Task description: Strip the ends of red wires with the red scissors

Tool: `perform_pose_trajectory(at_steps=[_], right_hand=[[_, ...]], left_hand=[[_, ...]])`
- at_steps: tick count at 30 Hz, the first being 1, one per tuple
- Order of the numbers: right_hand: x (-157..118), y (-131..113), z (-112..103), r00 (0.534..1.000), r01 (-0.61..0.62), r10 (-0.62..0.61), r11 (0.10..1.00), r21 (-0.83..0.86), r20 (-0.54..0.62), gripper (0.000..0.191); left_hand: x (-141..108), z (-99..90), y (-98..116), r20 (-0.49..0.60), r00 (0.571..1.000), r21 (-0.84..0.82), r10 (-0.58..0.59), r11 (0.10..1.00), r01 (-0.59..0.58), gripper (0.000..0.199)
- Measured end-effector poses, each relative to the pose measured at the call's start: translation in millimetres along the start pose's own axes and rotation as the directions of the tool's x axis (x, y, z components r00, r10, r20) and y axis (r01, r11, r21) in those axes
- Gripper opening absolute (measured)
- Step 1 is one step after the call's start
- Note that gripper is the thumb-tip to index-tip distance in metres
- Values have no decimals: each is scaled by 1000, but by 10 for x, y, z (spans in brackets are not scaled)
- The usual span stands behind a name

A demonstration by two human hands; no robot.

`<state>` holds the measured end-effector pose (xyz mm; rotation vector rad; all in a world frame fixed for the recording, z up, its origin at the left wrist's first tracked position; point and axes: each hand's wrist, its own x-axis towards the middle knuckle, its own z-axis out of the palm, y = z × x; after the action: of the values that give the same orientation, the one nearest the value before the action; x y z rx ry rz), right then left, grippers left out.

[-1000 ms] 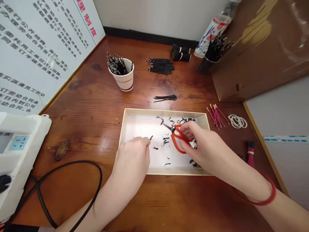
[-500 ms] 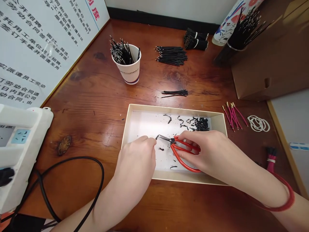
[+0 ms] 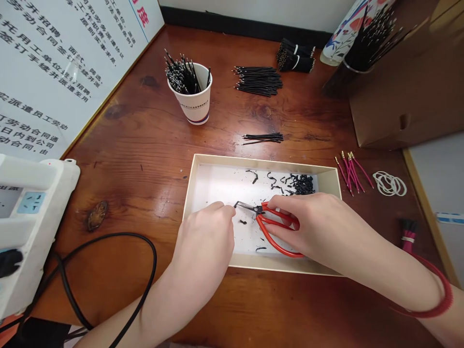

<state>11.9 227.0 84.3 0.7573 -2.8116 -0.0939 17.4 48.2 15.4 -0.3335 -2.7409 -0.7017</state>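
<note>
Over the left part of a shallow cream box (image 3: 286,268), my left hand (image 3: 206,241) is closed in a pinch on a thin black wire (image 3: 236,204), whose short end sticks out past the fingertips. My right hand (image 3: 308,222) is wrapped round the red handles of small scissors (image 3: 277,241). The scissor tips touch or nearly touch the wire end. Black scraps (image 3: 302,184) are heaped in the box's back right corner, and a few loose bits lie on its white bottom. Most of the wire is hidden by my left hand.
Behind the box stand a paper cup (image 3: 195,104) of black wires and wire piles (image 3: 258,80). Pink wires (image 3: 350,173) and white rubber bands (image 3: 389,183) lie to the right. A black cable (image 3: 154,261) loops across my left forearm beside a white power strip (image 3: 54,193).
The view has shifted very slightly. My hands, the scissors and the wire keep almost the same positions over the box.
</note>
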Motion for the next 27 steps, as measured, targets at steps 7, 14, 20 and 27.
perform_pose_trajectory(at_steps=[7,14,20,27], right_hand=[[18,32,-50,999,5,-7,998,59,34,40],[-48,95,-86,999,-10,7,995,102,36,29],[-191,53,-173,1000,-3,4,983,185,-4,21],[-322,70,-283,1000,-1,2,899,438,-2,16]], left_hand=[[5,21,-19,-20,1000,-13,13,1000,-14,27],[-31,32,-27,-112,993,-83,20,996,-30,25],[-82,-8,-68,-174,985,-265,-4,963,-44,14],[-93,-67,-134,-191,980,-596,56,787,-161,11]])
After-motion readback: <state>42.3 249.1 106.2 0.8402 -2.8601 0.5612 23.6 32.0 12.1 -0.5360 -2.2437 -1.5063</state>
